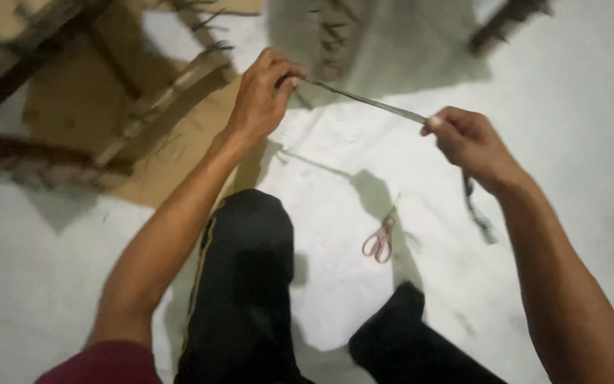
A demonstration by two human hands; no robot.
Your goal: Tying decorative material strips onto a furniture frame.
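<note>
A thin grey strip is stretched taut between my two hands above a white floor. My left hand pinches its upper left end with closed fingers. My right hand grips the other end, and a dark frayed tail of the strip hangs down below that hand. Pink-handled scissors lie on the floor beneath the strip, between my hands and my legs.
My legs in black trousers stretch out at the bottom. A wooden frame and brown cardboard lie at the upper left. Another dark wooden piece sits at the top right. White sheeting covers the floor.
</note>
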